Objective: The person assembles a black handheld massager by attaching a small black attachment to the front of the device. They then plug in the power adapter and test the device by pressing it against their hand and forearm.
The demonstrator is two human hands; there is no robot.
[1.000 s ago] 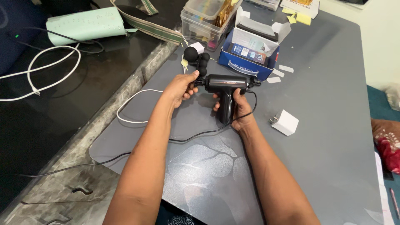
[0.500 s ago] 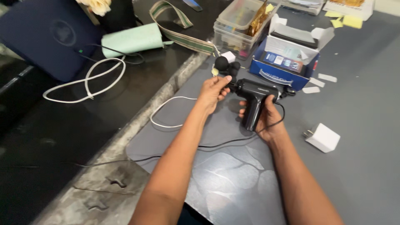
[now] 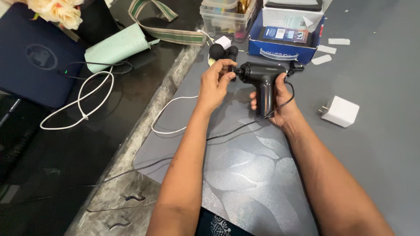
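Note:
A black pistol-shaped massage gun point(image 3: 261, 78) is held just above the grey mat point(image 3: 262, 175). My right hand point(image 3: 280, 102) wraps its handle from below. My left hand point(image 3: 215, 83) pinches a small black attachment at the gun's front tip. A thin black cable point(image 3: 245, 124) is plugged into the back of the gun and runs under my arms and off to the left. Two black rounded massage heads point(image 3: 221, 51) lie on the mat just beyond my left hand.
A blue open box point(image 3: 286, 43) and a clear plastic container point(image 3: 225, 15) stand at the back. A white charger plug point(image 3: 340, 111) lies to the right. A white cable point(image 3: 78, 102), a mint pouch point(image 3: 117, 46) and a dark laptop point(image 3: 37, 61) lie on the black counter at left.
The view has shifted left and nearer. My left hand has closed on the gun's front tip, while my right hand has kept its hold on the handle.

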